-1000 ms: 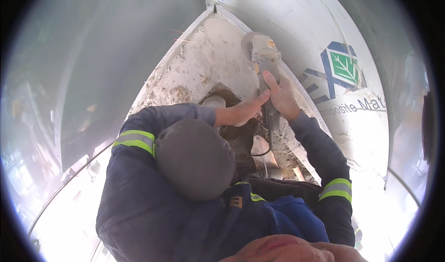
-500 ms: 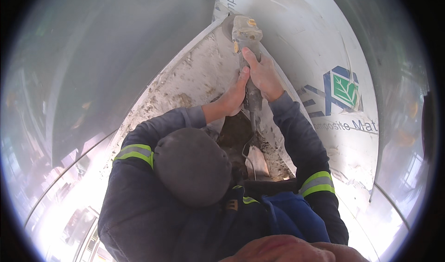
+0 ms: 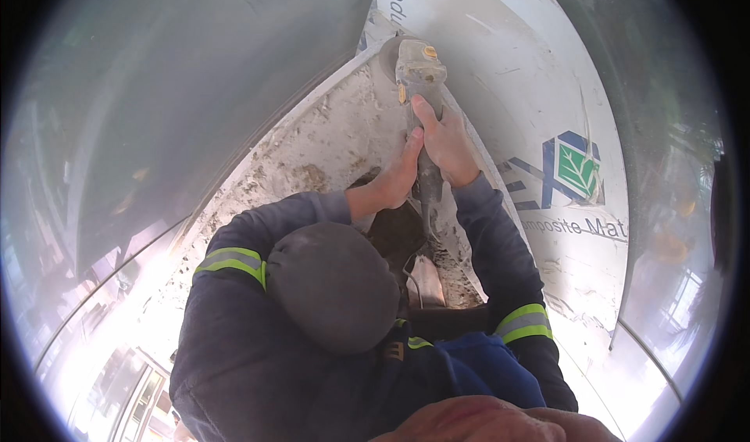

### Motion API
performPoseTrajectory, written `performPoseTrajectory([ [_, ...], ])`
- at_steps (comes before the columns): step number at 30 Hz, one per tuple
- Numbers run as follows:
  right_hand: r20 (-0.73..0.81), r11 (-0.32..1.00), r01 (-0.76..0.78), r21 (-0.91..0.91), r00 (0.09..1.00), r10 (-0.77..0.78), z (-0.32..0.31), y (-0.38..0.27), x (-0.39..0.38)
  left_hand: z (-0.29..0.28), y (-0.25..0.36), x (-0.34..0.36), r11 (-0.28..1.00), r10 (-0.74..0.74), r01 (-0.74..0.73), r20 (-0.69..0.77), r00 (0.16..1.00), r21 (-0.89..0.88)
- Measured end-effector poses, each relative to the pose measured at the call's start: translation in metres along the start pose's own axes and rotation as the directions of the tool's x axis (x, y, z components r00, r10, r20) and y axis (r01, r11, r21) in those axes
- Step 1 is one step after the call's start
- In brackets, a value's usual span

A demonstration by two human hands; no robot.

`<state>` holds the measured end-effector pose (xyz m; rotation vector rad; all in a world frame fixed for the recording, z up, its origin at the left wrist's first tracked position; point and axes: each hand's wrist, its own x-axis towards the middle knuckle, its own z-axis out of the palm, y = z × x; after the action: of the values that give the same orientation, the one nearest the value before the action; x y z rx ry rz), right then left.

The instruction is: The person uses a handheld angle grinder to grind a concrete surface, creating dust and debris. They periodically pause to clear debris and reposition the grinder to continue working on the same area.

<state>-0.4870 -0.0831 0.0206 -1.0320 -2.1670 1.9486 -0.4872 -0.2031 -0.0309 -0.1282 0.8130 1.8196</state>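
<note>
A dusty angle grinder (image 3: 423, 73) points away from me, with both my hands wrapped round its body. My left hand (image 3: 397, 178) grips it from the left side, a little nearer to me. On the right, my right hand (image 3: 451, 143) holds it closer to the head, thumb along the top. The grey disc (image 3: 388, 57) shows at the left of the head, by the far narrow end of a pale, dust-coated surface (image 3: 328, 114); whether it touches cannot be told. A cord (image 3: 412, 274) trails below the tool.
A large smooth grey curved panel (image 3: 234, 51) rises on the left. To the right stands a white film-covered panel (image 3: 539, 75) with blue and green print. A dark opening (image 3: 394, 227) lies below the grinder. A rounded grey piece (image 3: 332, 286) blocks part of the view over my left arm.
The whole view has shifted slightly, so the grinder, hands and panels sit lower in the picture. Both hands keep the same grip, and the disc remains near the far narrow end.
</note>
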Motion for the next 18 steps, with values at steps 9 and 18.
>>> performPoseTrajectory([
  [9,0.019,0.999,-0.024,-0.031,1.000,0.025,-0.002,0.000,0.006,-0.011,-0.014,0.013,0.992,0.091,-0.084,-0.074,0.993,0.090],
  [18,0.081,0.996,-0.035,-0.079,0.996,0.042,0.003,-0.004,0.009,0.005,0.012,-0.006,0.946,0.171,-0.117,-0.156,0.973,0.303],
])
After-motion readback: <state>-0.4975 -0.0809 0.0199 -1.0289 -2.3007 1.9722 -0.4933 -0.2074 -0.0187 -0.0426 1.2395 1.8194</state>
